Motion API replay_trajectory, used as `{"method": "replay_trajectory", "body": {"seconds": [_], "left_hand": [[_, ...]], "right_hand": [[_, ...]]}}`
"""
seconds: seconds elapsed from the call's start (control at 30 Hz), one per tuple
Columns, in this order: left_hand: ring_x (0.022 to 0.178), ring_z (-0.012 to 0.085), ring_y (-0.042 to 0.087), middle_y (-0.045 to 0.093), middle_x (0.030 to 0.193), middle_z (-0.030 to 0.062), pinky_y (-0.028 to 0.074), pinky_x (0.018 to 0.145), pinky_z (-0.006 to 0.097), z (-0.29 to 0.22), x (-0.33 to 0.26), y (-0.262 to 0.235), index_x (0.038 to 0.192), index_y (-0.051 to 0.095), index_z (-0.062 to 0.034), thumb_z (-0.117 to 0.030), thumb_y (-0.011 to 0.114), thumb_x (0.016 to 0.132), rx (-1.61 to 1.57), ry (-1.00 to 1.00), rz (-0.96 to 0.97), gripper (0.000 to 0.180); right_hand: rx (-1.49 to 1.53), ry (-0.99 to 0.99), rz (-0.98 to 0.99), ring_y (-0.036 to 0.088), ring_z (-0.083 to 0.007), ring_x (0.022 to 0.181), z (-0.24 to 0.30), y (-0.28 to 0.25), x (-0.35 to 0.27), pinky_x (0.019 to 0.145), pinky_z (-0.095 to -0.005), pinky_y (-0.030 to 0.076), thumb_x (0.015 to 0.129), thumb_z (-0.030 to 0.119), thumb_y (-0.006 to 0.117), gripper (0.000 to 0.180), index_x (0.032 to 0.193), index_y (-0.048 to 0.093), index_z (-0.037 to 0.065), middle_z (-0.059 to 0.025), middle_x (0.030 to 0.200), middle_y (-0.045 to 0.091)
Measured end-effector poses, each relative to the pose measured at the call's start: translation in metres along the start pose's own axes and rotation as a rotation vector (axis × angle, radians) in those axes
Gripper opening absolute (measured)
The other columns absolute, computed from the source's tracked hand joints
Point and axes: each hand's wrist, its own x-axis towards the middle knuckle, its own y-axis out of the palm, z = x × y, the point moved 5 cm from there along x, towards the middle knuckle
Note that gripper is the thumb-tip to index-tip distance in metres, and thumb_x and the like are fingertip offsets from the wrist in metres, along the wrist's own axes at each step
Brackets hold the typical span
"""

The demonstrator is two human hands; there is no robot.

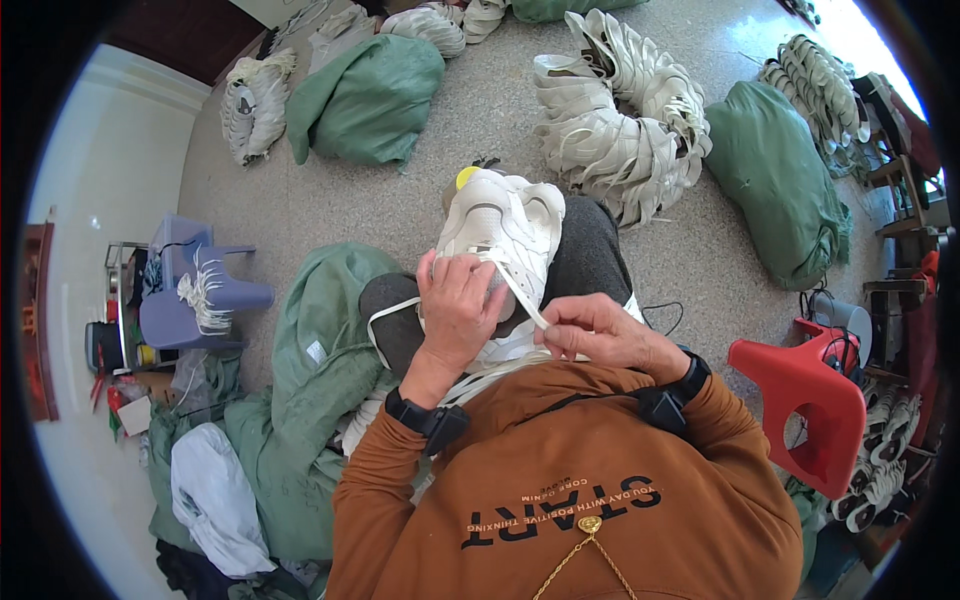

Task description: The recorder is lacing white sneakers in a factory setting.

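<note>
White shoe uppers rest on my lap, toe ends pointing away from me. My left hand grips the near part of the left-hand upper, fingers bent over its opening; the thumb side is partly hidden. A flat white shoelace runs from the upper to my right hand. Thumb and fingertips of that hand pinch the lace and hold it taut. To the left of my left hand, another loose lace end loops over my dark trouser leg. More white laces lie across my lap beneath both hands.
Strung white uppers form a ring on the speckled floor ahead. Green sacks stand around it, with more sacking at my left. A purple stool holds a bundle of laces. On my right is a red stool.
</note>
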Motion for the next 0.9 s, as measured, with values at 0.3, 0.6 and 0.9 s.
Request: {"method": "replay_trajectory", "body": {"seconds": [0.3,0.6,0.9], "left_hand": [[0.100,0.0268,0.055,0.057,0.100,0.0060,0.034,0.099,0.046,0.003,0.012,0.004,0.098,0.066,-0.0099,-0.017,0.078,0.076,-0.076,-0.081,0.058,0.025],[0.090,0.0235,0.058,0.058,0.086,0.0035,0.034,0.102,0.046,-0.003,0.020,0.011,0.092,0.066,-0.0125,-0.015,0.075,0.081,0.095,0.037,0.098,0.014],[0.079,0.0217,0.059,0.053,0.078,0.0042,0.042,0.102,0.049,0.012,0.009,0.006,0.088,0.063,-0.0090,-0.012,0.067,0.083,0.060,0.165,-0.064,0.007]], "right_hand": [[-0.024,-0.202,-0.268,0.052,-0.0060,0.066,0.016,-0.028,0.017,0.060,-0.0230,0.044,0.101,0.018,0.060,0.019,0.100,0.066,0.000,0.0022,0.076,0.060],[-1.151,-0.274,-0.530,0.064,-0.0388,0.067,-0.018,-0.007,0.042,0.057,-0.0472,0.050,0.087,0.024,0.068,0.028,0.076,0.054,0.003,-0.0169,0.070,0.062],[-1.091,-0.370,-0.440,0.061,-0.0404,0.061,0.015,0.006,0.043,0.056,-0.0478,0.049,0.084,0.016,0.062,0.020,0.072,0.052,0.003,-0.0182,0.064,0.058]]}}
